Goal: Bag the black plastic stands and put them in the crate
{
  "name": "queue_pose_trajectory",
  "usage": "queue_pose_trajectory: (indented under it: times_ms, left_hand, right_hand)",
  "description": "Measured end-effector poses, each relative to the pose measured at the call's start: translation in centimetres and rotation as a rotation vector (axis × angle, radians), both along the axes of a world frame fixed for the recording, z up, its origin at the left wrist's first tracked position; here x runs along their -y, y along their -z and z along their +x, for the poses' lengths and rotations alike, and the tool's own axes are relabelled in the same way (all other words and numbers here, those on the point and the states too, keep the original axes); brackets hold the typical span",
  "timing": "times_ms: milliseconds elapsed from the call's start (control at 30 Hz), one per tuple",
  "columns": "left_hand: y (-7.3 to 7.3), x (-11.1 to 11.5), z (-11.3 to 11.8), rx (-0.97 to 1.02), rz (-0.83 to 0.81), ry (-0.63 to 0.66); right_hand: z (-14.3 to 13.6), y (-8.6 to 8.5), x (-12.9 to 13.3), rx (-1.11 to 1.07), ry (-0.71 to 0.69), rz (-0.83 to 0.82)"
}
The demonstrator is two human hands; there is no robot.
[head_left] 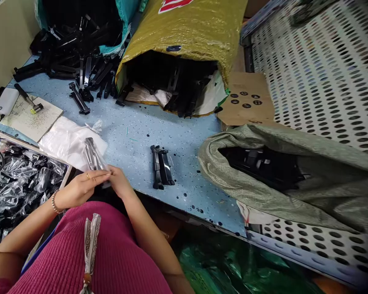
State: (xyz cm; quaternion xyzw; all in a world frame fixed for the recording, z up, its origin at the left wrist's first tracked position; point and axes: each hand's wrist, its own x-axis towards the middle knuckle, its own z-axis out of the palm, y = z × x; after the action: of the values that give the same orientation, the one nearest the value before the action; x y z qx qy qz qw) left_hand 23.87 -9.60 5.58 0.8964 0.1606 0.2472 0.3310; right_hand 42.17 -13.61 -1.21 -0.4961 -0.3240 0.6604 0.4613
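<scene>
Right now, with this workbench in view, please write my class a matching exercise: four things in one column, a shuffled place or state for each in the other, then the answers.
Things:
1. Clear bag
2. Black-handled tool
3. Yellow sack
4. Two unbagged black parts

Places or states:
A. Side by side on the blue tabletop
B. Held between the left hand and the right hand
C. Mouth open, with a red mark on its side
D. Its head resting on the pale board

Pairs: 1-B, 2-D, 3-C, 4-A
</scene>
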Motion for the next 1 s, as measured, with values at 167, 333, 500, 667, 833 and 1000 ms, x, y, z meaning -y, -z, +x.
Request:
queue_pose_trajectory:
  times_ms: [167,333,500,667,833,1000]
  left_hand:
    - [-1.1,0.6,-1.9,-0.140,0.137,-0.115]
    - [-1.5,0.6,-3.9,-0.126,0.147,-0.195]
    - [1.1,0.6,-3.8,-0.072,0.191,-0.247]
    - [2.5,-0.5,-3.4,-0.255,0.378,-0.460]
    - [0.7,-1.4,-4.9,-0.334,0.353,-0.387]
    - [3.1,0.0,-16.1,-0.932,-0.037,-0.619]
  right_hand:
    - [-0.7,-2.7,1.2,0.311,0.055,0.153]
    - [-4.1,-0.9,0.7,-0.020,-0.106,0.107]
    - [-6.0,1.1,-0.4,-0.095,0.009,0.021]
    - [-5.9,0.8,-0.5,-0.100,0.121,-0.023]
    - [-6.0,-1.5,0.3,-0.241,0.000,-0.011]
    - [-0.1,-4.3,1.7,-0.014,0.086,0.085]
